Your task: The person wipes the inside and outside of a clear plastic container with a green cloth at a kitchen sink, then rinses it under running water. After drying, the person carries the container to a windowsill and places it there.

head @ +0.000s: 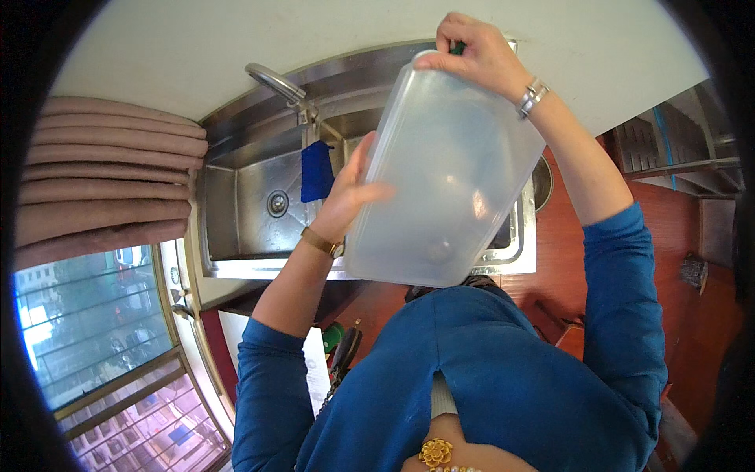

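Note:
A translucent plastic bin [442,177] is held tilted over the right part of a stainless steel double sink [236,171]. My left hand [357,192] grips its left side, the thumb lying across the rim and the other fingers partly hidden. At the bin's top edge, my right hand [472,53] pinches the corner with the thumb and also holds something small and dark green [457,48], mostly hidden by the fingers. A blue cloth [317,171] hangs over the divider between the basins, below the curved faucet [277,82]. What lies behind the bin cannot be seen.
A folded brown curtain [112,177] and a barred window [100,324] are at the left. A metal rack [678,141] stands at the right above the reddish wooden floor [643,253]. Part of a round metal pan or lid [542,180] shows right of the sink.

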Demonstrator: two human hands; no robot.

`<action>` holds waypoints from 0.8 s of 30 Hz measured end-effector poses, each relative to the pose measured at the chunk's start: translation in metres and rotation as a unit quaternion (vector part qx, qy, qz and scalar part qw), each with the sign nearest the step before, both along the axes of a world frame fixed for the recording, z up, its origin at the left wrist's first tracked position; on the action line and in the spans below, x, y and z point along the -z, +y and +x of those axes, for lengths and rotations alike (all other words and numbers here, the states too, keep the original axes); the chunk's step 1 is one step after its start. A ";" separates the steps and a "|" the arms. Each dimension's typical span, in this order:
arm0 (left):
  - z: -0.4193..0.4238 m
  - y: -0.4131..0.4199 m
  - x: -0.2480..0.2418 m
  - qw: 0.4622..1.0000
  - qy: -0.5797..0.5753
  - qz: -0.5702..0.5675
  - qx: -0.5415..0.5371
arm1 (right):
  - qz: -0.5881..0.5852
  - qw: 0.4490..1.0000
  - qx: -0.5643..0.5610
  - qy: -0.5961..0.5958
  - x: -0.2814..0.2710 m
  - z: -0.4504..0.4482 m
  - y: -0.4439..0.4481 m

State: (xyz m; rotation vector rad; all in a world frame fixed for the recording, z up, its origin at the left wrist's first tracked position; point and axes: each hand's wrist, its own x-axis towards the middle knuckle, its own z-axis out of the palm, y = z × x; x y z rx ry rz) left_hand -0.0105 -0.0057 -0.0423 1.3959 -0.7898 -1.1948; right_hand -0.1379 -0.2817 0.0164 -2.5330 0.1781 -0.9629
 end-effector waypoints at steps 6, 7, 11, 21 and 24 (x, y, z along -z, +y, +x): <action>-0.004 -0.014 0.017 0.982 0.154 0.023 -0.109 | -0.023 0.960 0.158 -0.231 -0.030 0.020 0.003; -0.004 -0.018 0.020 0.978 0.163 0.028 -0.130 | 0.007 0.972 0.153 -0.178 -0.021 0.023 0.015; 0.000 -0.027 0.029 0.967 0.170 0.016 -0.188 | 0.085 0.987 0.136 -0.020 0.048 0.030 0.079; 0.008 -0.029 0.050 0.899 0.358 0.018 -0.252 | 0.124 0.988 -0.088 -0.008 0.094 -0.034 0.180; 0.010 -0.027 0.053 0.911 0.294 0.061 -0.282 | 0.149 0.974 -0.166 0.051 0.088 -0.059 0.195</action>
